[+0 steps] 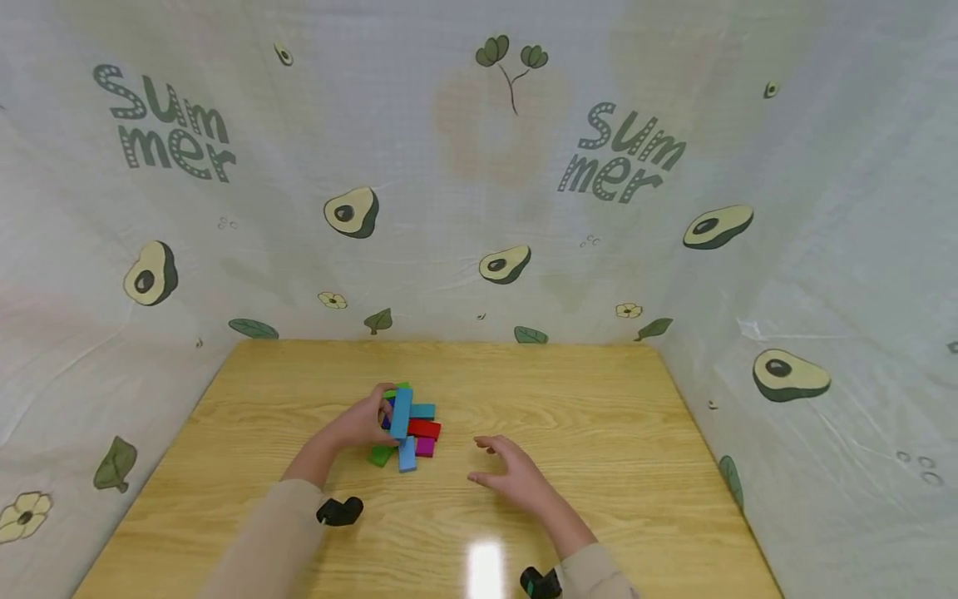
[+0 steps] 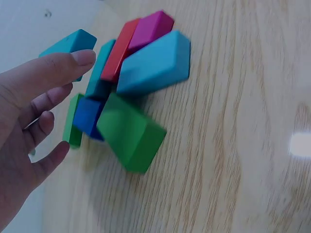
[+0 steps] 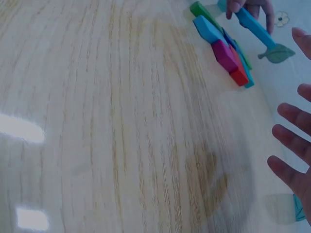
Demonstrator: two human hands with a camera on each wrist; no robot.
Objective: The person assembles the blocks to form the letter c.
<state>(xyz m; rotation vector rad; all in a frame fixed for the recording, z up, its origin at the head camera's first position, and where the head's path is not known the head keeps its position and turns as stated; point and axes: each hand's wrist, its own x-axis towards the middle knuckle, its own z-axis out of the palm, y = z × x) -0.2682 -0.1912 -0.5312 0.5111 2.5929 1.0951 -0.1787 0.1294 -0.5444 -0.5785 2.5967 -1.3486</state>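
My left hand (image 1: 365, 421) pinches a light blue block (image 1: 402, 413) between thumb and fingers, above a cluster of blocks on the table. The left wrist view shows this held block (image 2: 73, 42) partly behind the thumb. Lying close together below are a red block (image 1: 425, 429), a magenta block (image 1: 425, 448), a second light blue block (image 1: 407, 456), a teal block (image 1: 424, 411), a dark blue block (image 2: 88, 117) and two green blocks, the nearer green one (image 2: 129, 131) at the front left. To the right, my right hand (image 1: 516, 476) hovers with fingers spread and holds nothing.
The wooden table (image 1: 569, 399) bears the blocks left of its middle. A pale printed sheet (image 1: 419, 150) with avocados and lettering hangs behind the table and along both sides. Black devices (image 1: 340, 511) sit on both wrists.
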